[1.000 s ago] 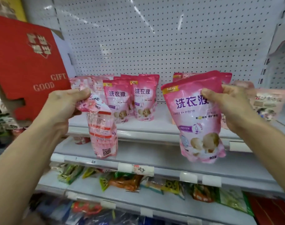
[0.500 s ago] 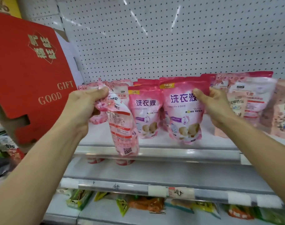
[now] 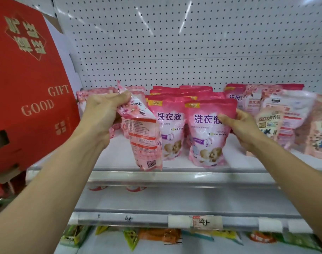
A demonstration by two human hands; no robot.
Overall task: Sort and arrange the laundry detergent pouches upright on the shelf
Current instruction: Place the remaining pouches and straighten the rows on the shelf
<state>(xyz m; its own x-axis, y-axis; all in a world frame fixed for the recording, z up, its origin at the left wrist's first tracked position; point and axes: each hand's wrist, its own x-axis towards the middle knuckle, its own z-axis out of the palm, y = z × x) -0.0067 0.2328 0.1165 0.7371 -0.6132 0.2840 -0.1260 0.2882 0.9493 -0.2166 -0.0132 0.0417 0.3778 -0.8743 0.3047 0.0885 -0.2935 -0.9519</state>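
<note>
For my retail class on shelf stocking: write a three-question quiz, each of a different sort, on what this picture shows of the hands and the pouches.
1. True or false: the pink pouch gripped by the right hand stands upright at the shelf front.
2. The left hand holds the floral pouch by its: A) bottom B) top C) middle
3. Fill in: the large box left of the shelf is coloured ____.

Key: 1 true; 2 B; 3 red.
</note>
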